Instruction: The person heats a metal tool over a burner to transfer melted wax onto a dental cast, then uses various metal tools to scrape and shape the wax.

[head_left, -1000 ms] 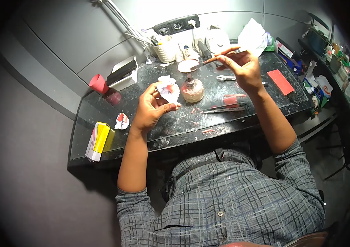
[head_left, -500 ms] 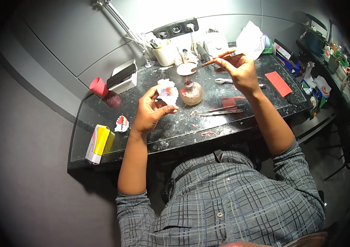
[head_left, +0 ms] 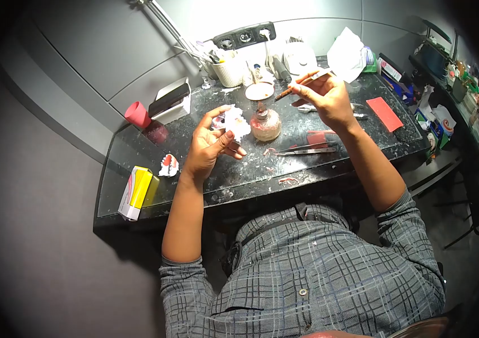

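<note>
My left hand [head_left: 204, 147] is closed around a white plaster dental cast [head_left: 237, 124], thumb in front and fingers behind, raised over the bench. In my right hand [head_left: 329, 102] is a slim wax knife [head_left: 285, 93] with a brown shaft, pinched between thumb and fingers and slanting down to the left. Its tip is just above and to the right of the neck of a glass spirit burner [head_left: 266, 128]. The burner stands right of the cast. Tweezers [head_left: 307, 151] and a piece of red wax sheet [head_left: 317, 138] lie in front of it.
A second cast with red wax [head_left: 168, 165] and a yellow-white box [head_left: 136, 192] are at the left. Behind stand a red cup [head_left: 137, 115], a white tray [head_left: 166, 115], a pen holder [head_left: 228, 71] and a round dish [head_left: 259, 91]. A red wax sheet [head_left: 384, 114] lies right.
The cast has turned in my left hand, so less of its red area shows, and the fingers have shifted. The wax knife's tip has moved slightly right and down, beside the burner's top.
</note>
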Demonstrator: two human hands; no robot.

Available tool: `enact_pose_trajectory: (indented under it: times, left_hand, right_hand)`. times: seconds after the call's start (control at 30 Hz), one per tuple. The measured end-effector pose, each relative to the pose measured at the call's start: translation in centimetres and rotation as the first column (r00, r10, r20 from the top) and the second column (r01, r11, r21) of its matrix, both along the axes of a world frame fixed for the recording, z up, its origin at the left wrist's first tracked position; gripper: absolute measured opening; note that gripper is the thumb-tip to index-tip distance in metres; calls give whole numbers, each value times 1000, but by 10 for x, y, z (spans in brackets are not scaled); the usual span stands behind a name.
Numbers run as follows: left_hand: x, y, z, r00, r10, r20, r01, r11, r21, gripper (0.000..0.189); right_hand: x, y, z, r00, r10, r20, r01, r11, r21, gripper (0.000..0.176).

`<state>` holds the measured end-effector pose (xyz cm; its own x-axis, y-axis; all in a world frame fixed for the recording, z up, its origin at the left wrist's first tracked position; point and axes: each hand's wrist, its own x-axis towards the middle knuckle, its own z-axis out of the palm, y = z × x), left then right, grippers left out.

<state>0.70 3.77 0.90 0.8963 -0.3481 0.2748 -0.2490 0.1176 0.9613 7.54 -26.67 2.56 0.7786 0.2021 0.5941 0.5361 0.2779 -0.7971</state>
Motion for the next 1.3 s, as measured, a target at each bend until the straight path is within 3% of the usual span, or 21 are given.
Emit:
enact_pose_trajectory:
  times: [0.37,0.53,0.7,1.23,1.3]
  left_hand:
    - [-1,1,1,998,-56,-9,56,998,2,68]
    - [-3,0,3,994,-101,-28,102,994,32,68]
    - [-1,1,1,992,-119,-38,120,993,16,70]
    - [-2,0,0,994,-108,-33,109,993,35,72]
    - [-2,0,2,993,-110,-38,112,993,42,72]
  right_hand:
    - [-6,3,2,1000,28,-9,-28,1000,3,15]
    - [-13,13,-3,976,195,99,-196,981,1,17]
    - [-16,17,-4,963,256,81,-253,966,-44,20]
    - [-20,23,-6,953,280,119,-280,960,-14,18]
    - [-19,23,-8,959,242,145,-234,970,-70,18]
